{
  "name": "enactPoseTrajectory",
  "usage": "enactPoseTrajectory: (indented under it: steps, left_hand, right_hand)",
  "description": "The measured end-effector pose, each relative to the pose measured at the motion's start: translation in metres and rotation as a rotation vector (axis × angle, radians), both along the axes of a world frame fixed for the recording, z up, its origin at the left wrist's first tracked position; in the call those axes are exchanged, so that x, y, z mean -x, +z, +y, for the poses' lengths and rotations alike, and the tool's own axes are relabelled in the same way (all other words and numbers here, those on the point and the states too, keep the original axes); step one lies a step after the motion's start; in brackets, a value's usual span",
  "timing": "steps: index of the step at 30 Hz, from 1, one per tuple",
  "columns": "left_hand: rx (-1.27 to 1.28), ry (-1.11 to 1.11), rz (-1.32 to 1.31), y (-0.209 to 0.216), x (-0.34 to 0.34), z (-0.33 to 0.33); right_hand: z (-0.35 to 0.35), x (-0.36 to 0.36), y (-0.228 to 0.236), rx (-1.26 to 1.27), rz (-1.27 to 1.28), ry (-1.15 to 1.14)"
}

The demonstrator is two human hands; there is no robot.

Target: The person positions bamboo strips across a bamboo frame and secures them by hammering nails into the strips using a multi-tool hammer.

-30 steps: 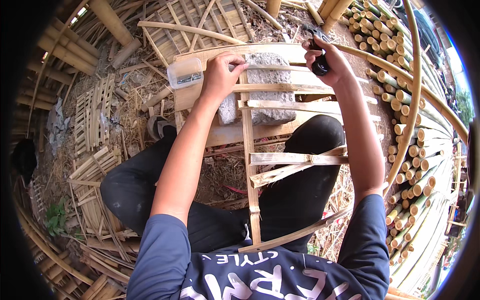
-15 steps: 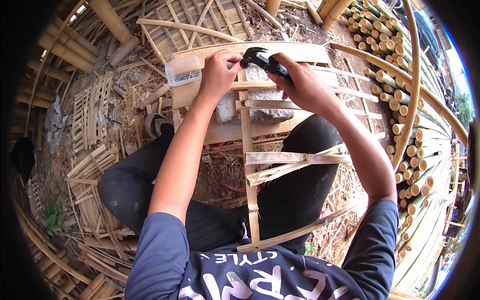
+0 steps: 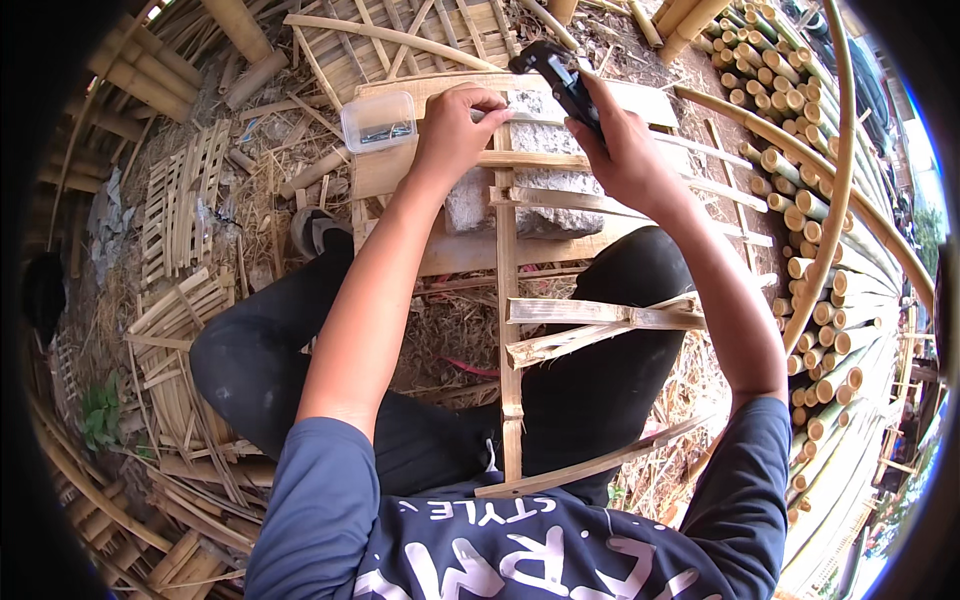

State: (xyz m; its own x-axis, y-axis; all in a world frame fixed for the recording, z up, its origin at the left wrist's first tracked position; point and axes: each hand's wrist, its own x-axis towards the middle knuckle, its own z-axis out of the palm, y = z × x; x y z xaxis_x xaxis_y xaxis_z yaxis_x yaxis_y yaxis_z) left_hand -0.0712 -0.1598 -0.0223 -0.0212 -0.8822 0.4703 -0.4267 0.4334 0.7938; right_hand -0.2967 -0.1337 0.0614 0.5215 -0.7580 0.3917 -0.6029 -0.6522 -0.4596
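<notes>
My right hand (image 3: 632, 160) is wrapped round a black claw hammer (image 3: 572, 88), its head raised above the far end of a long upright bamboo strip (image 3: 508, 240). My left hand (image 3: 458, 130) is closed, thumb and fingers pinched on the end of a bamboo slat (image 3: 540, 117) that crosses this strip. Whether a nail is between the fingertips is too small to tell. Several other slats, such as a split one (image 3: 600, 315), lie across the strip like rungs. Under the far part of the frame is a rough grey stone block (image 3: 480, 210) on a wooden board (image 3: 385, 180).
Left of my left hand stands a clear plastic tub (image 3: 378, 120) with small metal nails in it. A large stack of cut bamboo poles (image 3: 800, 215) fills the right side. Woven bamboo panels (image 3: 185, 210) and loose strips lie on the left. My bent legs (image 3: 260, 360) are under the frame.
The hammer has lifted away from my left fingers, up and to the right. My left hand keeps its pinch at the slat's end. The whole view has shifted slightly.
</notes>
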Motion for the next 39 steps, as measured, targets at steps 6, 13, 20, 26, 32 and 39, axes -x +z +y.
enactPoseTrajectory:
  steps: [6, 13, 20, 26, 32, 39]
  left_hand:
    - [-0.006, 0.014, -0.012, -0.005, -0.004, -0.002]
    - [-0.015, 0.018, 0.0, -0.004, -0.002, -0.001]
    - [-0.022, 0.01, -0.021, -0.002, -0.002, 0.001]
    - [0.156, 0.066, -0.15, -0.007, -0.002, 0.001]
    - [0.211, 0.068, -0.116, -0.012, -0.002, -0.006]
    - [0.208, 0.129, -0.148, -0.012, -0.002, -0.006]
  right_hand:
    - [0.01, -0.013, 0.002, 0.035, -0.143, -0.078]
    - [0.014, -0.012, -0.012, 0.029, -0.094, -0.055]
    - [0.009, -0.014, -0.011, 0.093, -0.023, -0.052]
    - [0.006, -0.009, -0.015, 0.124, 0.073, -0.063]
    - [0.011, -0.012, -0.007, -0.017, 0.138, -0.095]
    - [0.013, -0.016, -0.008, -0.06, 0.172, -0.105]
